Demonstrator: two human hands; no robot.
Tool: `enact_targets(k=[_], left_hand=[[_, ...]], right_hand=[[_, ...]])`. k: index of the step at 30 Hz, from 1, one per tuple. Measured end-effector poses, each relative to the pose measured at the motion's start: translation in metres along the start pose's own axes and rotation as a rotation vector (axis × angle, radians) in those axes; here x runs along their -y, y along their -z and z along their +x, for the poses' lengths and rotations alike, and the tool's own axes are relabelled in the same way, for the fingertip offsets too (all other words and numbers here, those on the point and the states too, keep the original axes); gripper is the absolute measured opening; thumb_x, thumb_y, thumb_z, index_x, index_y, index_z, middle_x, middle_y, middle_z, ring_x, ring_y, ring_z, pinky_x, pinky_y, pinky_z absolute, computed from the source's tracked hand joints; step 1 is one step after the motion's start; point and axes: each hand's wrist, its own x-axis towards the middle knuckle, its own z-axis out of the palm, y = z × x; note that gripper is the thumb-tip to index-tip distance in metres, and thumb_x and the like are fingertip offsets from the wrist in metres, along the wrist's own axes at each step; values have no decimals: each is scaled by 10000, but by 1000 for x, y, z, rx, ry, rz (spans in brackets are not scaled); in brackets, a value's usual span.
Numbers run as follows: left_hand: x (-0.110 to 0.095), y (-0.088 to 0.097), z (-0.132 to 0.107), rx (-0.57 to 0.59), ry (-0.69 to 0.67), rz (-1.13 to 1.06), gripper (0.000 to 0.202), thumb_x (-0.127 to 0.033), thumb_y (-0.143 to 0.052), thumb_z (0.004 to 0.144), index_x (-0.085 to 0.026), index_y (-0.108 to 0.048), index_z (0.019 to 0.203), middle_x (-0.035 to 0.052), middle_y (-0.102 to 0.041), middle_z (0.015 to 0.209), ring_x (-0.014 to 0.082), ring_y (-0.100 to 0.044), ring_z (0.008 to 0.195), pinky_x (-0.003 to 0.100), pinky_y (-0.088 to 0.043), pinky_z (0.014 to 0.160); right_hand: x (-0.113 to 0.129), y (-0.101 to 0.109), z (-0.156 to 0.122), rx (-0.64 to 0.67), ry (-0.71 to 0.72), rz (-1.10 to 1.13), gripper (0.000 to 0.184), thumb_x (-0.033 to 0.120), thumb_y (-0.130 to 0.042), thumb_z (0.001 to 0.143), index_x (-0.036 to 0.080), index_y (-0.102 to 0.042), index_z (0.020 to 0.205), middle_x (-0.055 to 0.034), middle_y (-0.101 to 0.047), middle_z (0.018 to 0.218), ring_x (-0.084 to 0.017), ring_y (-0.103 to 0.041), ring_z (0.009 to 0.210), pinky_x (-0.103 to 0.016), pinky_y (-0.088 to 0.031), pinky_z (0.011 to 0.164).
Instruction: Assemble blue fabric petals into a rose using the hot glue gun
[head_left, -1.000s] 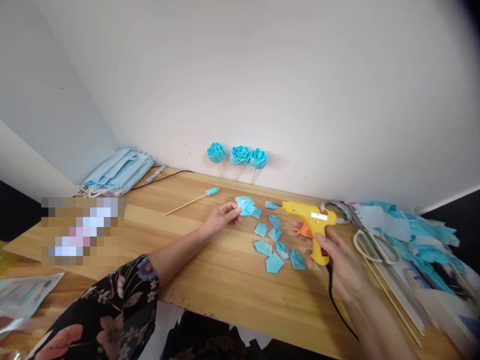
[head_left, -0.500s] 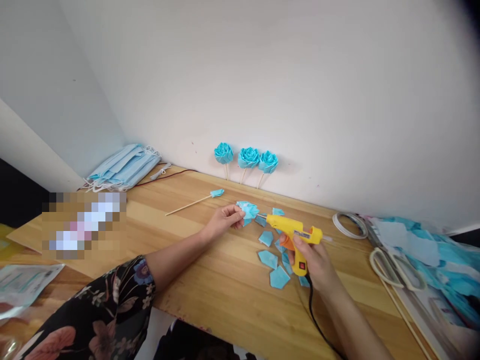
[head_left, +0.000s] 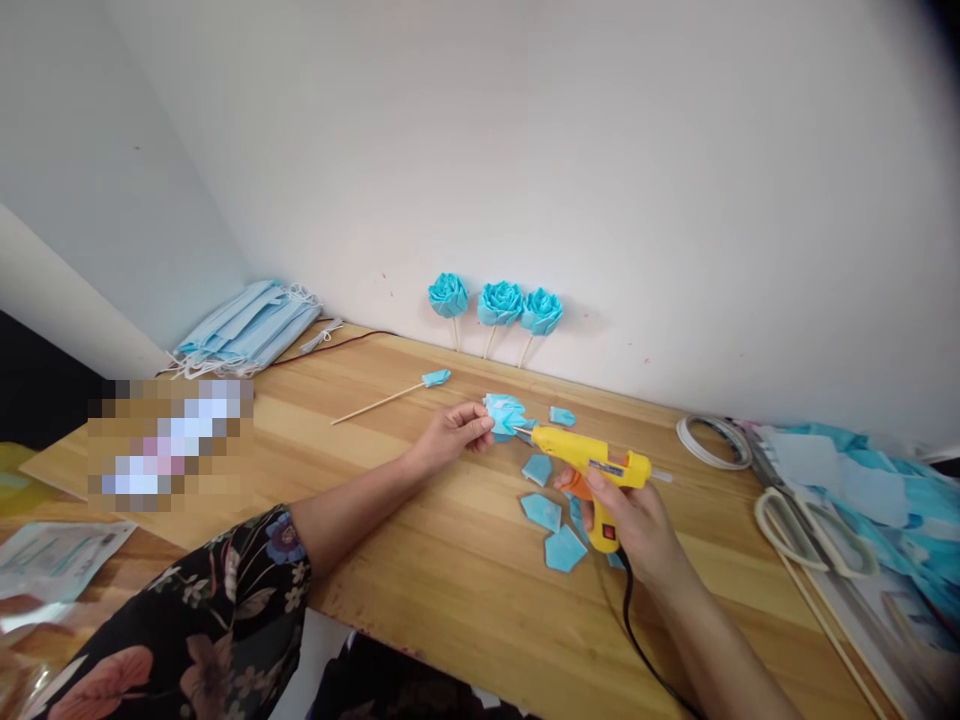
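Between the thumb and fingers of my left hand (head_left: 457,430) is a partly built blue fabric flower (head_left: 505,412), held just over the wooden table. My right hand (head_left: 634,515) is wrapped around a yellow hot glue gun (head_left: 577,447), its fingers at the orange trigger. The gun's metal nozzle points left and meets the flower's near right side; whether it touches cannot be made out. Several cut blue fabric petals (head_left: 541,511) lie under and beside the gun. Farther left, a wooden stick with a small blue bud (head_left: 436,378) lies on the table.
Three finished blue flowers (head_left: 500,302) on sticks lean against the wall. A stack of blue face masks (head_left: 247,325) sits at the back left. On the right are a white tape roll (head_left: 712,443), scissors (head_left: 814,535) and blue fabric scraps (head_left: 892,510). The gun's black cord (head_left: 637,630) runs toward me.
The glue gun's nozzle has come closer in against the flower, and the flower has turned slightly in my left hand. The whole view has shifted a little.
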Motion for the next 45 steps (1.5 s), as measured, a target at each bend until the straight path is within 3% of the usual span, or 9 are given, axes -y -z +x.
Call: enact_targets(k=[22, 34, 45], left_hand=[[0, 0, 0, 28, 14, 22, 508, -606, -763, 647, -137, -576, 700, -2, -620, 641, 75, -522, 547, 223, -416, 583], [2, 1, 1, 74, 5, 49, 503, -606, -752, 659, -135, -578, 704, 3, -611, 647, 82, -520, 558, 228, -407, 586], [5, 2, 2, 93, 19, 52, 503, -609, -748, 663, -140, -575, 714, -3, -589, 644, 82, -503, 565, 233, -401, 597]], right_hand=[[1, 3, 1, 65, -61, -142, 468, 621, -597, 835, 160, -670, 870, -63, -678, 835, -85, -511, 463, -216, -385, 403], [-3, 1, 3, 99, -98, -155, 506, 651, -588, 819, 156, -643, 905, -75, -684, 888, -89, -512, 476, -220, -385, 408], [-3, 1, 1, 127, -100, -207, 517, 635, -563, 837, 136, -690, 881, -88, -700, 830, -96, -503, 481, -229, -373, 435]])
